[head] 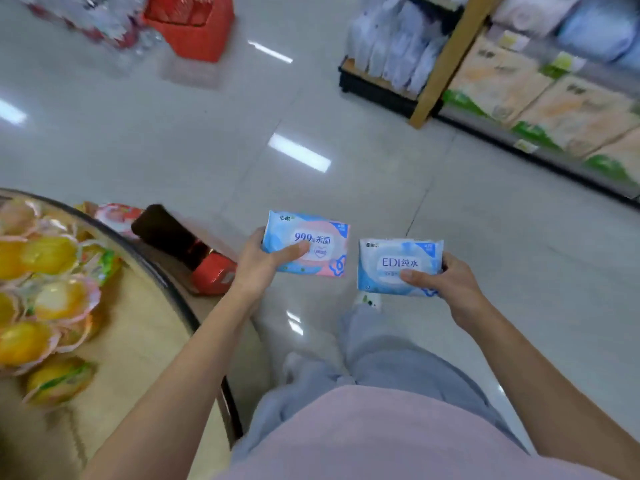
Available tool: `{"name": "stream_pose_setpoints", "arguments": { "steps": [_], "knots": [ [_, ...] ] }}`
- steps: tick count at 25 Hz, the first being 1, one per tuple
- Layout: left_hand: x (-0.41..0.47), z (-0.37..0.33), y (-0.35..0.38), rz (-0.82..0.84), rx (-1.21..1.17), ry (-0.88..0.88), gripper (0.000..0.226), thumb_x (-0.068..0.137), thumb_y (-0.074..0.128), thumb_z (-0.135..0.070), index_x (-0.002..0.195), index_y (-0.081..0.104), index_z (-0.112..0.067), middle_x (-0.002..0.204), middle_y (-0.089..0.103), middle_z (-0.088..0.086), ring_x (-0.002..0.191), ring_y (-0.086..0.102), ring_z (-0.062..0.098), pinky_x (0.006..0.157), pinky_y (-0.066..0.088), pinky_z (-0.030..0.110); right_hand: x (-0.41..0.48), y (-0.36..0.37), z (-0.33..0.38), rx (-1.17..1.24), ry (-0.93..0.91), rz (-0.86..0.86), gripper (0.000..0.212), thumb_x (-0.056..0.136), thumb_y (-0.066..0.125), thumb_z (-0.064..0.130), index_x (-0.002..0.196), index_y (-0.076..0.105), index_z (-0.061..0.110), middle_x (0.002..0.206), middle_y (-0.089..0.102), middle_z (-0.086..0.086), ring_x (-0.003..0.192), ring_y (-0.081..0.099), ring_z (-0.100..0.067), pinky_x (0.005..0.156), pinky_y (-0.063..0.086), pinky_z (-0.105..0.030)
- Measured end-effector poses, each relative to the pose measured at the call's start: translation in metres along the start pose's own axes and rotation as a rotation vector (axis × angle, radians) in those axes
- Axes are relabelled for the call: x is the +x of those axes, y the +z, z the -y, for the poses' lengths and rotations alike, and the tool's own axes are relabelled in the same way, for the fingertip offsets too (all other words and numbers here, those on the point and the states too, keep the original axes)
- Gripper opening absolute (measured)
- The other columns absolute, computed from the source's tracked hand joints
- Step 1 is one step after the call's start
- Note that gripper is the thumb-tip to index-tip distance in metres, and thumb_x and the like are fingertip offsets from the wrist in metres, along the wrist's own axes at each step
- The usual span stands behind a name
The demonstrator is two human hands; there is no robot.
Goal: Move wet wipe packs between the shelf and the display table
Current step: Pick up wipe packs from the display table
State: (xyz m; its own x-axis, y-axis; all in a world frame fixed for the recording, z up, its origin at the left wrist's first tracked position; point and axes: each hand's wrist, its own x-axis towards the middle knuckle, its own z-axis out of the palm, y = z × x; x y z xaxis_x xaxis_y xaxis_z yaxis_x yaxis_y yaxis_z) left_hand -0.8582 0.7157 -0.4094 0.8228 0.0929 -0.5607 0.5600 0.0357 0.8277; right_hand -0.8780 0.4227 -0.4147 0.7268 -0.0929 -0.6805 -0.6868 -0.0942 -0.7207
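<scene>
My left hand (261, 263) grips a pink-and-blue wet wipe pack (311, 237) by its left edge, thumb across the front. My right hand (446, 282) holds a blue-and-white wet wipe pack (394, 259) by its right side. Both packs are face up at waist height over the tiled floor, side by side and apart. The round display table (145, 327) lies at my left. The shelf (446, 60) stands at the far right, a few steps away.
Netted yellow fruit (48, 254) covers the display table, and a dark and red item (194, 251) rests beside its rim. A red basket (190, 22) stands on the floor far ahead. Tissue packs (540, 95) fill the shelf's lower tiers. Shiny floor lies between table and shelf.
</scene>
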Motion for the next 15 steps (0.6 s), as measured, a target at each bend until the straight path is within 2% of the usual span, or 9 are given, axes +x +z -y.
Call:
{"name": "stream_pose_setpoints", "arguments": {
  "steps": [2, 6, 10, 15],
  "knots": [
    [0.029, -0.027, 0.049, 0.040, 0.029, 0.003, 0.049, 0.051, 0.084, -0.035, 0.095, 0.066, -0.020, 0.096, 0.075, 0.001, 0.090, 0.071, 0.023, 0.082, 0.055, 0.039, 0.018, -0.041, 0.021, 0.038, -0.010, -0.061, 0.042, 0.063, 0.082, 0.009, 0.101, 0.065, 0.013, 0.093, 0.072, -0.001, 0.072, 0.068, -0.008, 0.062, 0.053, -0.020],
    [0.070, -0.074, 0.131, 0.088, 0.031, 0.050, 0.022, 0.072, 0.078, -0.014, 0.088, 0.065, -0.022, 0.077, 0.074, -0.011, 0.070, 0.070, 0.007, 0.063, 0.052, 0.020, 0.048, -0.116, 0.083, 0.098, -0.111, -0.189, 0.036, 0.066, 0.081, 0.007, 0.097, 0.065, 0.016, 0.083, 0.068, 0.004, 0.055, 0.061, 0.005, 0.049, 0.046, -0.012],
    [0.105, -0.112, 0.183, 0.168, 0.023, 0.056, 0.023, 0.077, 0.074, -0.011, 0.097, 0.065, -0.017, 0.089, 0.074, -0.005, 0.079, 0.070, 0.013, 0.066, 0.054, 0.022, 0.077, -0.165, 0.131, 0.143, -0.199, -0.301, 0.038, 0.065, 0.082, 0.008, 0.098, 0.064, 0.017, 0.086, 0.068, 0.005, 0.057, 0.061, 0.006, 0.050, 0.046, -0.012],
    [0.185, -0.164, 0.249, 0.275, 0.064, 0.059, 0.035, 0.074, 0.076, -0.012, 0.106, 0.063, -0.012, 0.101, 0.072, 0.004, 0.090, 0.070, 0.022, 0.072, 0.054, 0.029, 0.125, -0.203, 0.176, 0.242, -0.230, -0.416, 0.040, 0.066, 0.080, 0.002, 0.101, 0.062, 0.009, 0.079, 0.065, 0.003, 0.048, 0.056, 0.004, 0.046, 0.042, -0.011]
  ]
}}
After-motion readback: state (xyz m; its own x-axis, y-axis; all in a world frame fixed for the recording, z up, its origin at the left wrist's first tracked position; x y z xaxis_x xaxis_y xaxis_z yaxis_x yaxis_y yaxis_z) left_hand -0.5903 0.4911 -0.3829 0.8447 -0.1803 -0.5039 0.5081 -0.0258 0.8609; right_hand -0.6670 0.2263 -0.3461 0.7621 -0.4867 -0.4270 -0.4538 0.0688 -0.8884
